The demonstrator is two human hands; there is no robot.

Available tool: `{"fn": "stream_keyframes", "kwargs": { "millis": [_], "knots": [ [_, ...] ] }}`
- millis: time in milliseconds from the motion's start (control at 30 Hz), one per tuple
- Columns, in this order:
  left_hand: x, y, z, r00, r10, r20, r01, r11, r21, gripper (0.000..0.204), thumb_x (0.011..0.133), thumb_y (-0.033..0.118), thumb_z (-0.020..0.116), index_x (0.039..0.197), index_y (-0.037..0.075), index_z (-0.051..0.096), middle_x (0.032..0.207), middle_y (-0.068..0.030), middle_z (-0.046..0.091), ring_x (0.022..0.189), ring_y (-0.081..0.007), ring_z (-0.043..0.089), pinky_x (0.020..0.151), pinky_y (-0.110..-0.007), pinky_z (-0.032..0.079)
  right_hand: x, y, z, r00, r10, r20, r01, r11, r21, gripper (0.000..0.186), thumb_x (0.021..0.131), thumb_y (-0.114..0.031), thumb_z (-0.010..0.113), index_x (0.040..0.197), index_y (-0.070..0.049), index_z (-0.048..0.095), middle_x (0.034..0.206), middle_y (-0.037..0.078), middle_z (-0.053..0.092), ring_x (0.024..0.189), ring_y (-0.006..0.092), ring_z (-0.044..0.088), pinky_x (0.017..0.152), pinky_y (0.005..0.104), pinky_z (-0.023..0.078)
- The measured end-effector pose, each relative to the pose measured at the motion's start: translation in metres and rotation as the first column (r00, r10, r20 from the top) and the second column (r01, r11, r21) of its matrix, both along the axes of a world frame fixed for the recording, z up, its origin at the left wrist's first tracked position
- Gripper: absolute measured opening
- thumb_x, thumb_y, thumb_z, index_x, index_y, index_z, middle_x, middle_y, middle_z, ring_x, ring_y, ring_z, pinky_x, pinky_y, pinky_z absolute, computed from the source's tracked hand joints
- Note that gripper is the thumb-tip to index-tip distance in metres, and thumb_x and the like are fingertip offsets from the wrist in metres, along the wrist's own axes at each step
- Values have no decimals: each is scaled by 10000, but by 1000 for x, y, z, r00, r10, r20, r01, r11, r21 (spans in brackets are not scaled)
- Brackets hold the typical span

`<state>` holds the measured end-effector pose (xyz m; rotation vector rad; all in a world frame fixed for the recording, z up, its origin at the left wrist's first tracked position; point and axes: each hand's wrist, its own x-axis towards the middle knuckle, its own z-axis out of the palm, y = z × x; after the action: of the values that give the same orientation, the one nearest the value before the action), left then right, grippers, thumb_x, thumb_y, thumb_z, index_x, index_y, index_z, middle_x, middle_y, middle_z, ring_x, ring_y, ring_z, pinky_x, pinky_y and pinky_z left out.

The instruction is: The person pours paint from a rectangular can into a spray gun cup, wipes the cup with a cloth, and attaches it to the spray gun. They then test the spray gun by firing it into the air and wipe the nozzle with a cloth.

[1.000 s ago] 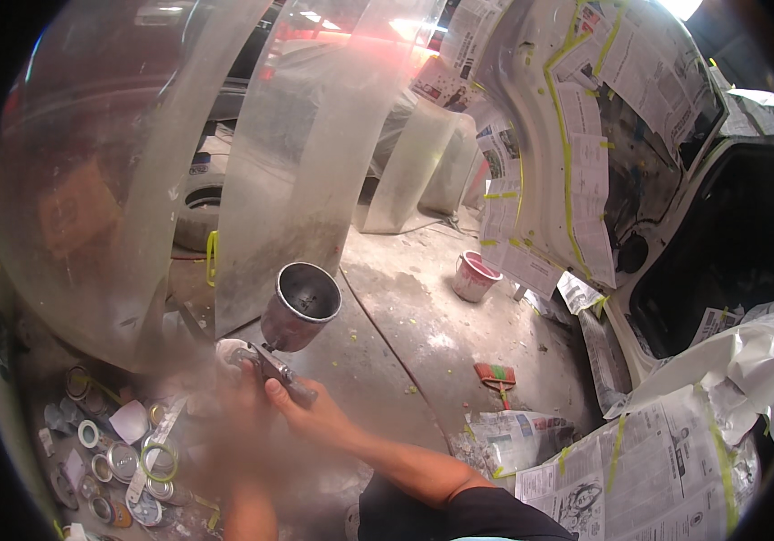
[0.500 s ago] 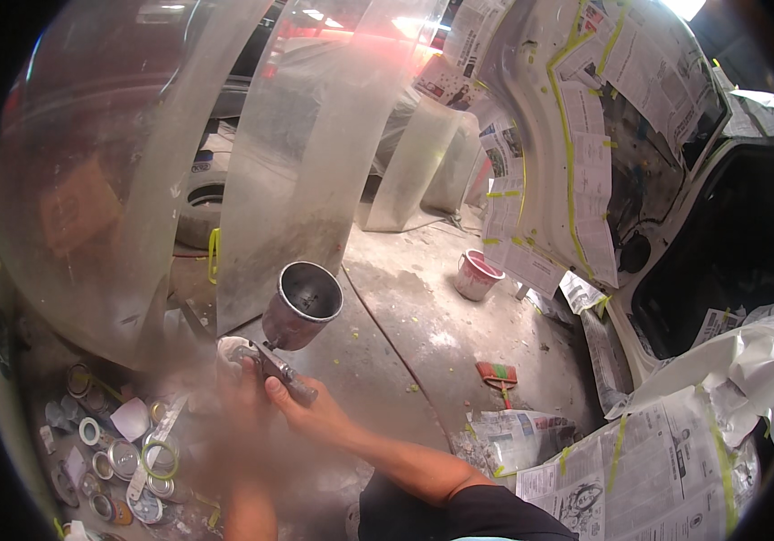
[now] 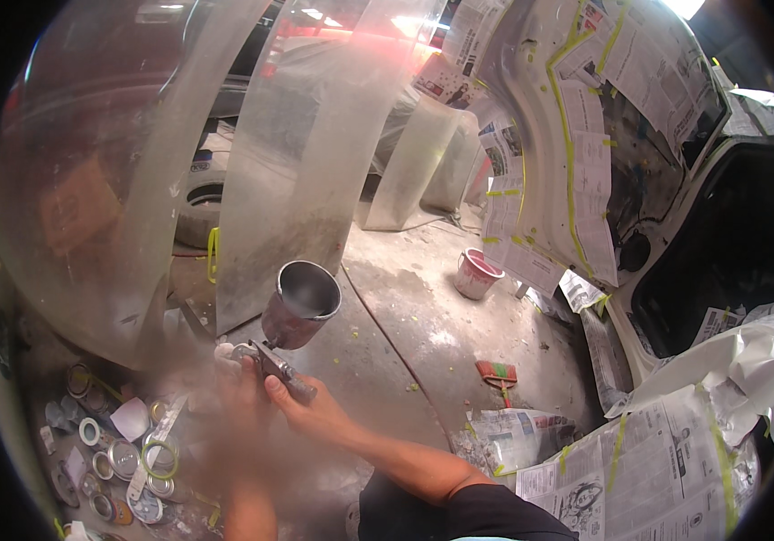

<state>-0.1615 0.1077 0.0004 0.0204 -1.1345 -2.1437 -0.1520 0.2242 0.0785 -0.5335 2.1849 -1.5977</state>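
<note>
i'm gripping the likely rigid, top-heavy spray gun (image 3: pixel 277 367) by its handle (image 3: pixel 301 389), right hand (image 3: pixel 304 413); left hand (image 3: pixel 244 389) blurred, can't tell.

Clouded over with pale haze (image 3: pixel 304 305) inside the dark cup (image 3: pixel 288 328), hiding the specks visible half a second earlier. Bared slightly more at the front edge of the spray gun (image 3: pixel 277 368), showing less white cloth (image 3: pixel 224 351) there than before.

Newspaper sheets (image 3: pixel 653 460) at the right carry rows of print, too small to read
</note>
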Motion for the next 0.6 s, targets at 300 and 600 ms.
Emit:
{"fn": "stream_keyframes", "kwargs": {
  "millis": [300, 600],
  "knots": [
    [0, -1, 0, 999, -30, 33, 29, 1000, 7, 357, 918, 340, 651, 1132, 79, 534, 983, -4, 603, 864, -116, 582, 779, -272, 477, -1, 1, -4, 998, -7, -65, 5, 1000, -17, 615, 911, -641, 482, 1037, -49, 589, 616, 4, 503, 530, 95, 480, 466, 273, 384],
    [-4, -24, -18, 855, -397, -334, 517, 700, 494, 449, 1016, 377, 389, 1276, 45, 542, 1235, -96, 614, 1105, -250, 600, 974, -379, 459, -5, 5, -8, 992, -124, 14, 125, 980, -152, 669, 849, -724, 491, 756, -62, 521, 494, 6, 457, 416, 114, 486, 388, 281, 370]
  ]
}}
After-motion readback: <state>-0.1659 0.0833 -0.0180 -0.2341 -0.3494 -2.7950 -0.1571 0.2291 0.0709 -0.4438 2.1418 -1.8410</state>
